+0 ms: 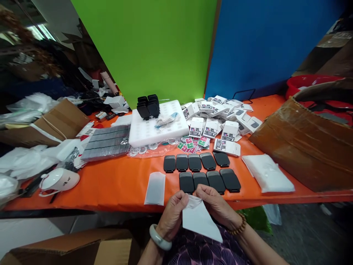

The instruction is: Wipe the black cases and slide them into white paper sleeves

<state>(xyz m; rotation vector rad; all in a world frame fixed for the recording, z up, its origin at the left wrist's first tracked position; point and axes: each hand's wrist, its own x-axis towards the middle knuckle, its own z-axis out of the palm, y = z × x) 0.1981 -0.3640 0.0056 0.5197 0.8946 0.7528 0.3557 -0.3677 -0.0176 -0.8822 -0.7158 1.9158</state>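
My left hand [174, 212] pinches the left upper edge of a white translucent pouch [200, 220], below the table's front edge. On the pouch's other upper corner, my right hand [216, 204] has its fingers closed. Just beyond my hands, flat black devices [194, 162] lie in two rows on the orange table [121, 184]. Left of the front row lies a filled frosted pouch [154, 188]. A stack of white pouches [268, 173] rests at the right. Whether anything is inside the held pouch, I cannot tell.
Small white boxes [211, 128] are piled behind the devices. White foam [176, 127] bears several upright black devices [148, 106]. Grey wrapped stacks [107, 143] and a white mug [62, 179] are at left. Cardboard boxes [309, 143] stand right and lower left [114, 252].
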